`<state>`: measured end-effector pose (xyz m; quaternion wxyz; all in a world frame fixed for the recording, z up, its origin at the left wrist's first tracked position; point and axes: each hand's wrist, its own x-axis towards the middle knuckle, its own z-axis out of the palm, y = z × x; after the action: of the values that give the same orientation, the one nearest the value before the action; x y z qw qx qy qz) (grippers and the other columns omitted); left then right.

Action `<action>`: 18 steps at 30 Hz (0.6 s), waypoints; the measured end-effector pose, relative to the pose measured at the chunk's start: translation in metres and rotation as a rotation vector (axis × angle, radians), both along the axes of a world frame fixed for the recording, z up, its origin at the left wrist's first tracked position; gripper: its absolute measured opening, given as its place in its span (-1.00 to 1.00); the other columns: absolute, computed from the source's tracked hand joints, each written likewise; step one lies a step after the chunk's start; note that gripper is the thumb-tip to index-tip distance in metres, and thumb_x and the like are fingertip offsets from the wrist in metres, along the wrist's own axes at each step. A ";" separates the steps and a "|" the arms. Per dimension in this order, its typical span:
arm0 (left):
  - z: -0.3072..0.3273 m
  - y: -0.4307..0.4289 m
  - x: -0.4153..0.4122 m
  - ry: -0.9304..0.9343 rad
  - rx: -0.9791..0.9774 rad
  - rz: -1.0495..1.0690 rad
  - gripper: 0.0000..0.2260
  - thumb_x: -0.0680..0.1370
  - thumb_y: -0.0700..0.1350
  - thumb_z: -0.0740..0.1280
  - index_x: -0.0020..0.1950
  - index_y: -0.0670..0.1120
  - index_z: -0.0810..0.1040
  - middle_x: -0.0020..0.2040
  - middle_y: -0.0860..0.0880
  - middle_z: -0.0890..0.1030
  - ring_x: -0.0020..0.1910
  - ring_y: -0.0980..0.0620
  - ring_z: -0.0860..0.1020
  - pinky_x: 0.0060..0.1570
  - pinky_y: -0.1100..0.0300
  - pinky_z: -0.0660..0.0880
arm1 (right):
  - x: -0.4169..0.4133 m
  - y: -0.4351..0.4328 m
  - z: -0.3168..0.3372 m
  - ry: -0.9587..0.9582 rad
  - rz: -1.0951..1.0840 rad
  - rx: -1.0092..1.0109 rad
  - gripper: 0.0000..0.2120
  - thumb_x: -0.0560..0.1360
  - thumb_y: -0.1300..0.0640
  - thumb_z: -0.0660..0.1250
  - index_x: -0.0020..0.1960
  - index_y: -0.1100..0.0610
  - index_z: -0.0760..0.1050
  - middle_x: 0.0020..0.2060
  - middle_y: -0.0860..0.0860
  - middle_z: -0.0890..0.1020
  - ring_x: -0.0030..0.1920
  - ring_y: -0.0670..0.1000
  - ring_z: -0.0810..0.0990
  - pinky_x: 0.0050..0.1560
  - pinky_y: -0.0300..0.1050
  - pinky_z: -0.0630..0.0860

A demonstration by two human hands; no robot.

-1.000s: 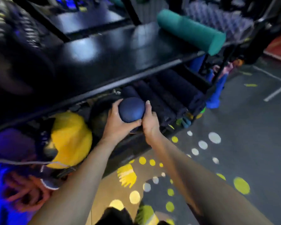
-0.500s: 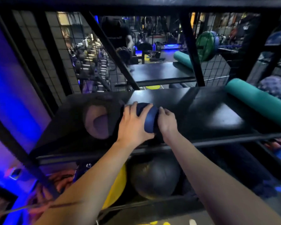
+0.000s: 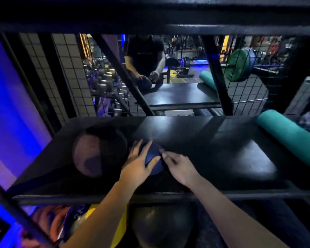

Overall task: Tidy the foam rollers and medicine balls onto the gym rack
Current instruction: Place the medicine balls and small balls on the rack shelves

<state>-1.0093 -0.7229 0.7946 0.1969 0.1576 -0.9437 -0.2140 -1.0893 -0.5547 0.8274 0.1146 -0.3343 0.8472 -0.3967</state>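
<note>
Since the earlier frame, the two-handed clasp on the blue medicine ball (image 3: 153,159) has been loosened, and the ball is now seen resting on the middle shelf (image 3: 222,154) of the gym rack (image 3: 217,74). It is small, round and dark blue with a matt skin, and is set just beside a larger dark medicine ball (image 3: 97,153) on its left. The left hand (image 3: 139,165) is laid over its top with fingers spread apart and nearly straight. The right hand (image 3: 181,167) is held at its right edge, fingers lightly bent, with only the tips touching.

Four medicine balls are counted: two on this shelf, and a yellow ball (image 3: 122,228) and a black ball (image 3: 161,226) on the level below. Two teal foam rollers are seen: one (image 3: 290,138) at the shelf's right end, well apart from the blue ball, and another (image 3: 207,79) on a farther shelf.
</note>
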 end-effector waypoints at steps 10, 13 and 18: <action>0.051 0.000 0.035 0.125 -0.153 -0.085 -0.54 0.65 0.16 0.21 0.55 0.12 0.36 0.58 0.01 0.31 0.59 0.02 0.22 0.49 0.03 0.31 | -0.008 -0.017 0.039 0.164 -0.046 0.219 -0.72 0.57 -0.04 0.19 0.03 0.04 0.64 -0.01 0.12 0.71 0.06 0.21 0.66 0.01 -0.04 0.59; 0.084 -0.027 0.070 0.449 -0.203 0.082 -0.63 0.61 0.11 0.27 0.38 0.05 0.57 0.38 0.03 0.56 0.39 0.01 0.50 0.35 0.03 0.46 | -0.001 -0.042 0.035 0.241 -0.015 0.104 -0.57 0.58 -0.10 0.27 0.36 0.07 0.51 0.31 0.11 0.59 0.33 0.16 0.54 0.29 -0.02 0.50; 0.102 -0.071 0.098 0.193 -0.332 0.320 -0.45 0.54 0.32 0.14 0.42 0.07 0.51 0.41 -0.02 0.52 0.41 -0.10 0.44 0.37 -0.03 0.42 | 0.018 -0.088 0.009 0.352 0.007 0.496 0.10 0.34 -0.54 0.25 0.63 0.09 -0.01 0.60 0.15 0.08 0.56 0.26 0.10 0.51 0.29 0.15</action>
<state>-0.9114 -0.7941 0.8968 0.3408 0.2492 -0.9058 -0.0364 -1.0714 -0.6423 0.8368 0.0456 -0.3629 0.9238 -0.1131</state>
